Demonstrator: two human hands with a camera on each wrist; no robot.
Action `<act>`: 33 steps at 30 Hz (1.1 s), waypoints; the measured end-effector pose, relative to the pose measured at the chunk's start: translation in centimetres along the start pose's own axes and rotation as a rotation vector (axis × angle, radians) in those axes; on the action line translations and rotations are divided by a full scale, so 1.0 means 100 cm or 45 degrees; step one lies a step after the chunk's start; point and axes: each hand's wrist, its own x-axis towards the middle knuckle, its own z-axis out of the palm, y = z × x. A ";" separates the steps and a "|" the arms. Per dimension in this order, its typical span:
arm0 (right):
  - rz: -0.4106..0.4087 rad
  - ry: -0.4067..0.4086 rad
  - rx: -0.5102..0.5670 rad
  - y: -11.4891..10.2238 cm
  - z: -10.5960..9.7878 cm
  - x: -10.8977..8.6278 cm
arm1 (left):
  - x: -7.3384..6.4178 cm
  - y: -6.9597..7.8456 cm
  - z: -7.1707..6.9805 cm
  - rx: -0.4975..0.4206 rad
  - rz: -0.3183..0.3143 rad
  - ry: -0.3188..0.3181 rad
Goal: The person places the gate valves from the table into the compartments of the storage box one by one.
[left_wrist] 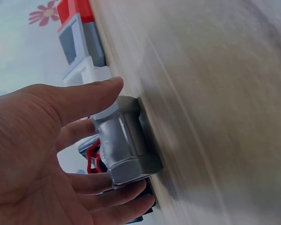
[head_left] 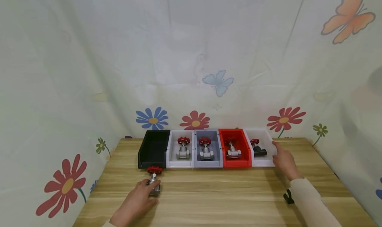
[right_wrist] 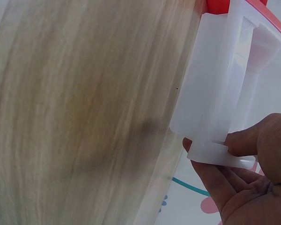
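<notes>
My left hand (head_left: 135, 200) grips a metal gate valve (left_wrist: 124, 143) with a red handwheel (head_left: 154, 170), low over the wooden table in front of the black bin (head_left: 153, 164). The thumb lies at one end of the valve's hexagonal body and the fingers reach the other end. At the far right of the row, my right hand (head_left: 285, 160) pinches the side wall of a white bin (right_wrist: 203, 79) between thumb and fingers. Inside that bin lies a dark valve (head_left: 259, 151) with a red handwheel.
Between the black bin and the right-hand white bin stand another white bin (head_left: 180, 164), a grey bin (head_left: 208, 164) and a red bin (head_left: 237, 164), each holding a silver valve. A small black object (head_left: 288, 197) is by the right forearm. A flowered curtain (head_left: 191, 97) hangs behind the table.
</notes>
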 end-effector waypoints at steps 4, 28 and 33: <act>-0.006 0.005 -0.002 0.001 0.001 0.001 | 0.003 -0.003 0.002 -0.011 -0.005 -0.008; 0.024 0.010 0.006 0.001 0.001 0.001 | 0.013 -0.011 0.014 0.023 0.068 0.065; 0.032 -0.004 0.013 0.000 0.002 0.001 | 0.015 -0.014 0.015 -0.007 0.084 0.062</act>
